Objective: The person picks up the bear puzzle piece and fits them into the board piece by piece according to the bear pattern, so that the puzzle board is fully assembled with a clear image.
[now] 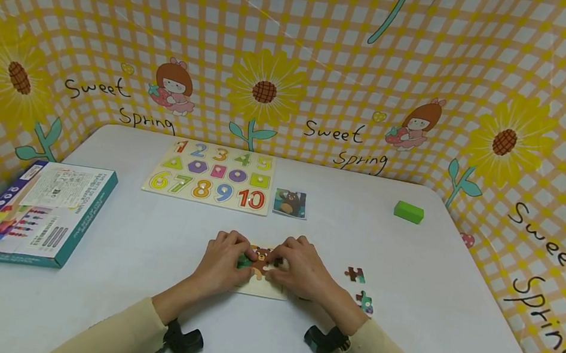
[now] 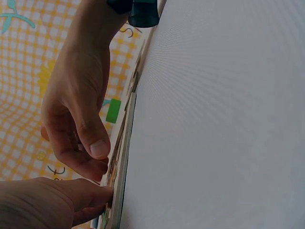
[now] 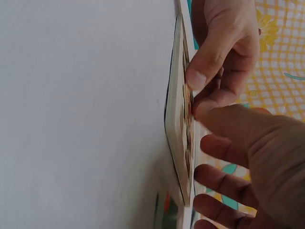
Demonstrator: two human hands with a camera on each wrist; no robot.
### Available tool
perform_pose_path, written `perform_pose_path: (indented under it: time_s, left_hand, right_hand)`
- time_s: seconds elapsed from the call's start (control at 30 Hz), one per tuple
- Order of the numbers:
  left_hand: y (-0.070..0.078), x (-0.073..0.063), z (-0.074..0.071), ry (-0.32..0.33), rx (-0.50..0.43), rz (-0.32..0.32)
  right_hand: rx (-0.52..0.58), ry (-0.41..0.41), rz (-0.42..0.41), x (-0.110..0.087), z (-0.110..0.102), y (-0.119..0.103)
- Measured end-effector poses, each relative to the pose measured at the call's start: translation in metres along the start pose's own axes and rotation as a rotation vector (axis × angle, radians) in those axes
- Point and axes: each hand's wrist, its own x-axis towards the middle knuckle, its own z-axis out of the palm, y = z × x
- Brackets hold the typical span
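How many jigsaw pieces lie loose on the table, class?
2 plainly visible in the head view: a mostly brown piece to the right of the right hand, and a greenish piece just below it. Another may be partly hidden by that arm.

Black script reading "Sweet Spring" repeats across a yellow-checked cloth (image 1: 302,40), at left, center and right. A number board (image 1: 213,184) on the table (image 1: 143,241) carries 1, 2, 3, 4 and 5 along its top row and 6, 7, 8, 9 and 10 along its bottom. Lettering on the side of a teal-edged box (image 1: 33,208) appears to read "SETS OF COLUMN"; print on its white panel (image 1: 60,186) is too small to make out.
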Motion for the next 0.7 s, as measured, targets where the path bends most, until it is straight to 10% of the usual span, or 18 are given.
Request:
perform_pose_path:
  time_s: [0.7]
  left_hand:
    - [0.001, 0.0, -0.001, 0.004, -0.018, 0.018]
  right_hand:
    - [0.061, 0.027, 0.152, -0.047, -0.041, 0.072]
